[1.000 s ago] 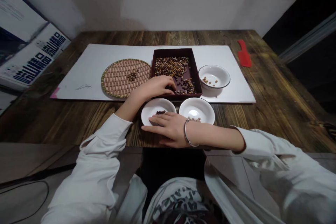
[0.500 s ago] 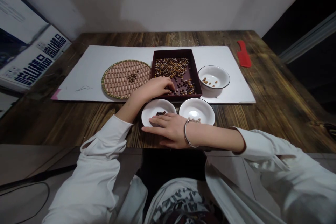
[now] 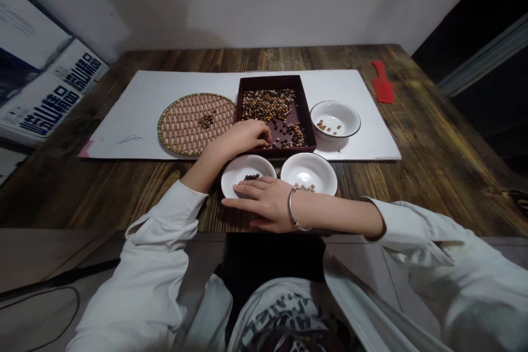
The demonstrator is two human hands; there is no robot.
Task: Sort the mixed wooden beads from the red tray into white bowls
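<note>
My left hand (image 3: 252,135) reaches over the near left edge of a dark red tray (image 3: 312,137), its fingers curled down at the beads inside. What the fingertips hold, if anything, is hidden. Many brown, yellow, dark and pale beads (image 3: 268,103) lie in the tray. With fingers stretched out, my right hand (image 3: 266,204) rests across the near side of a white bowl (image 3: 231,176) that holds several dark beads (image 3: 251,177). Beside it, a second white bowl (image 3: 325,168) contains several pale beads (image 3: 307,187), partly behind my right wrist.
A round woven mat (image 3: 177,124) with a small heap of brown beads lies left of the tray. To the right stands a white bowl (image 3: 346,115) with several yellow-brown beads. A red comb-shaped piece (image 3: 383,88) lies farther right. White boxes (image 3: 53,93) stand at far left.
The view has shifted very slightly. My left fingers have moved a little within the tray's near left corner; my right hand has stayed in place.
</note>
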